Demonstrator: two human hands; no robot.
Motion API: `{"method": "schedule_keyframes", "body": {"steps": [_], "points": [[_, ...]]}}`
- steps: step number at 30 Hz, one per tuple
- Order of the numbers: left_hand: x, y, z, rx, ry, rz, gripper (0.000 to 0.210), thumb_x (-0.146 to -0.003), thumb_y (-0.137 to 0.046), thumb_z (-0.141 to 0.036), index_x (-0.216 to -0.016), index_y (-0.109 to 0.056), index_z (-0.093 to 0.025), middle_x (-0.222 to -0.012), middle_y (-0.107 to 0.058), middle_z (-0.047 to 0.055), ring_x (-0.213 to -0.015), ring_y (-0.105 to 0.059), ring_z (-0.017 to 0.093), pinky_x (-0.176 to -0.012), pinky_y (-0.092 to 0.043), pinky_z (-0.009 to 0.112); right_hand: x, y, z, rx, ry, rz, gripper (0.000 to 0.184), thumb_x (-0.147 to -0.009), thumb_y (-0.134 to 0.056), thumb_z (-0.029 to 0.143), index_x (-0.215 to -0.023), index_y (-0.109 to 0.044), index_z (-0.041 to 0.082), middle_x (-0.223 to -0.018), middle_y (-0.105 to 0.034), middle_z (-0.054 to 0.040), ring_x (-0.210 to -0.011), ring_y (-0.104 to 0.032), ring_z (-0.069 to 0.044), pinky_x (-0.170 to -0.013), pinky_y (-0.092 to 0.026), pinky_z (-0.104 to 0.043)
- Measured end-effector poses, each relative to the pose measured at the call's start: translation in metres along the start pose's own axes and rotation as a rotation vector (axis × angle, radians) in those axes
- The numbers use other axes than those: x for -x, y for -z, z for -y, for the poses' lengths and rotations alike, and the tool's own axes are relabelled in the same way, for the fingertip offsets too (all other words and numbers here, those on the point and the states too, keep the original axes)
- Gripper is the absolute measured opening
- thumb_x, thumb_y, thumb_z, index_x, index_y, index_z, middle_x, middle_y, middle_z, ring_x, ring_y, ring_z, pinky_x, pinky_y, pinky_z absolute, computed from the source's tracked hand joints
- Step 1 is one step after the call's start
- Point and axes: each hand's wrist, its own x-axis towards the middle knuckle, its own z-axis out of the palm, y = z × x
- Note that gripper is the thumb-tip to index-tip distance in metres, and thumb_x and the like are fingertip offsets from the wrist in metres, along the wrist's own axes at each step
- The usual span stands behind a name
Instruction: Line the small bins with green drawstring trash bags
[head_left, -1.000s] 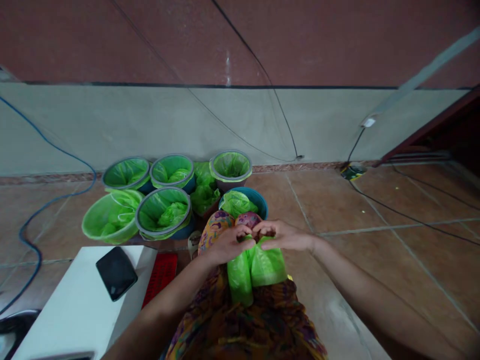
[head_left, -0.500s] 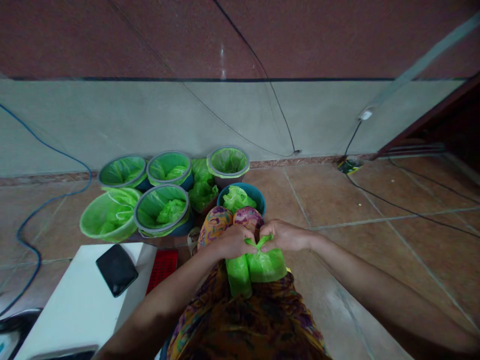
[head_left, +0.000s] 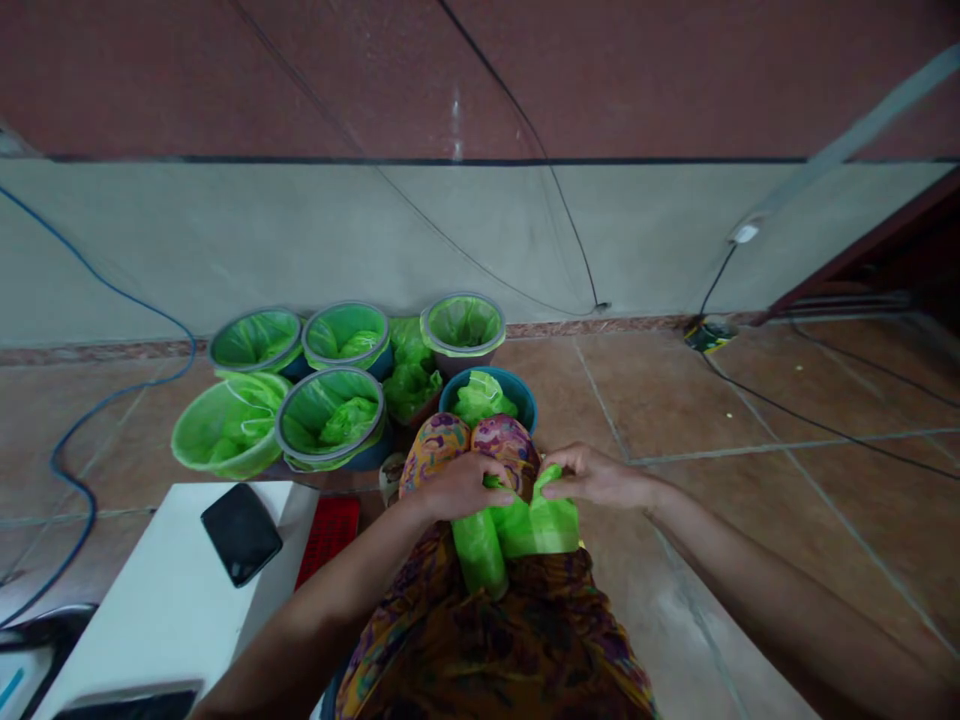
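A thin green plastic bag (head_left: 551,528) lies across the lap of the patterned clothing. Its raised right corner is pinched between the fingers of my right hand (head_left: 596,476). At its left end, my left hand (head_left: 466,487) is closed on a small green piece of the same bag. Below my left hand rests a green roll of plastic bags (head_left: 480,555), touching the flat bag. Just beyond my knees stands a blue tub (head_left: 531,408) with a crumpled green bag (head_left: 481,396) in it.
Several buckets lined with green bags, such as the grey-rimmed bucket (head_left: 330,418), stand ahead to the left. A white table (head_left: 169,590) carries a black phone-like object (head_left: 241,534). Beside it is a red crate (head_left: 328,540). Cables cross the floor and wall.
My hands have drawn apart, the right one moving right with the bag's corner. The knotted-looking strip between them has opened out. The view has shifted slightly.
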Motion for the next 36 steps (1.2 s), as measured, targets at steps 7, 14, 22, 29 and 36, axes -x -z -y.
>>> {"method": "schedule_keyframes", "body": {"steps": [7,14,22,29,36], "points": [[-0.002,-0.001,-0.024,-0.159,0.038,0.133,0.036,-0.06,-0.076,-0.042,-0.092,-0.073,-0.026,-0.081,-0.07,-0.004,-0.076,-0.062,0.016,-0.065,-0.039,0.022,-0.003,-0.001,0.011,0.164,0.083,0.072,0.033,-0.08,-0.063,0.044,-0.097,-0.064,0.016,-0.089,-0.065,-0.0023,-0.08,-0.057,-0.013,-0.072,-0.044,-0.025],[-0.01,-0.014,-0.022,-0.188,-0.019,0.13,0.007,-0.069,-0.068,-0.025,-0.07,-0.075,-0.026,-0.073,-0.071,-0.004,-0.073,-0.061,0.014,-0.066,-0.039,0.022,0.004,-0.007,0.014,0.312,0.007,0.168,0.036,-0.066,-0.075,0.037,-0.095,-0.069,0.018,-0.088,-0.068,-0.0003,-0.082,-0.059,-0.016,-0.073,-0.044,-0.026],[-0.002,-0.007,-0.017,-0.206,-0.02,0.135,0.011,-0.072,-0.064,-0.026,-0.074,-0.074,-0.022,-0.074,-0.071,-0.001,-0.074,-0.062,0.015,-0.07,-0.039,0.023,0.009,-0.004,0.003,0.326,-0.05,0.115,0.024,-0.07,-0.069,0.039,-0.075,-0.071,0.016,-0.062,-0.058,0.0039,-0.059,-0.048,-0.011,-0.056,-0.037,-0.023],[0.001,-0.006,-0.023,-0.273,-0.041,0.113,0.011,-0.074,-0.063,-0.028,-0.08,-0.072,-0.023,-0.085,-0.07,-0.001,-0.083,-0.062,0.017,-0.079,-0.038,0.026,0.018,0.002,-0.003,0.306,-0.044,0.079,0.024,-0.075,-0.067,0.038,-0.082,-0.07,0.016,-0.072,-0.063,0.0011,-0.066,-0.053,-0.013,-0.061,-0.041,-0.024],[0.007,-0.021,-0.039,-0.391,-0.009,0.123,0.014,-0.069,-0.07,-0.03,-0.08,-0.065,-0.022,-0.085,-0.068,0.0,-0.088,-0.06,0.021,-0.094,-0.033,0.037,0.018,-0.007,0.012,0.292,0.063,0.126,0.022,-0.081,-0.059,0.03,-0.097,-0.065,0.018,-0.094,-0.067,-0.0024,-0.088,-0.058,-0.016,-0.079,-0.043,-0.027]]}}
